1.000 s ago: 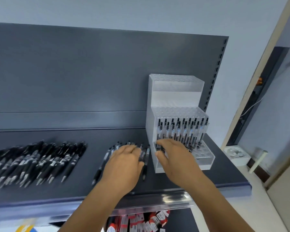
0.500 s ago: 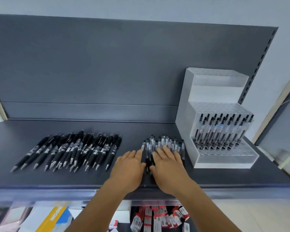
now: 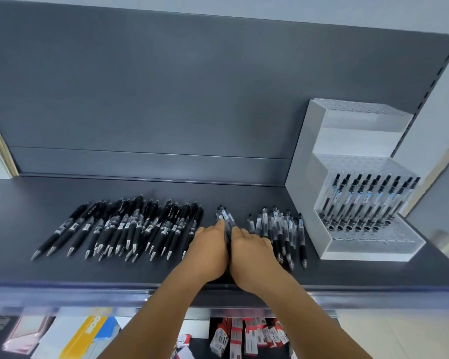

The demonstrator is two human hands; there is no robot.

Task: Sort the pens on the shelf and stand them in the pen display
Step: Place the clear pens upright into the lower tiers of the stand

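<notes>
Bare forearms, no sleeves; left hand (image 3: 210, 251), right hand (image 3: 253, 253) ungloved.

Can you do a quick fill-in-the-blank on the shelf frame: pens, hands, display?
1. The pens standing in the pen display fill its ____ tier; the top tier holds none.
2. The black pens lie to the ____ of both hands.
3. The left hand and the right hand press a few clear pens ____ them.
4. The other clear pens lie between the right hand and the ____.

Missing: middle; left; between; pen display
</notes>
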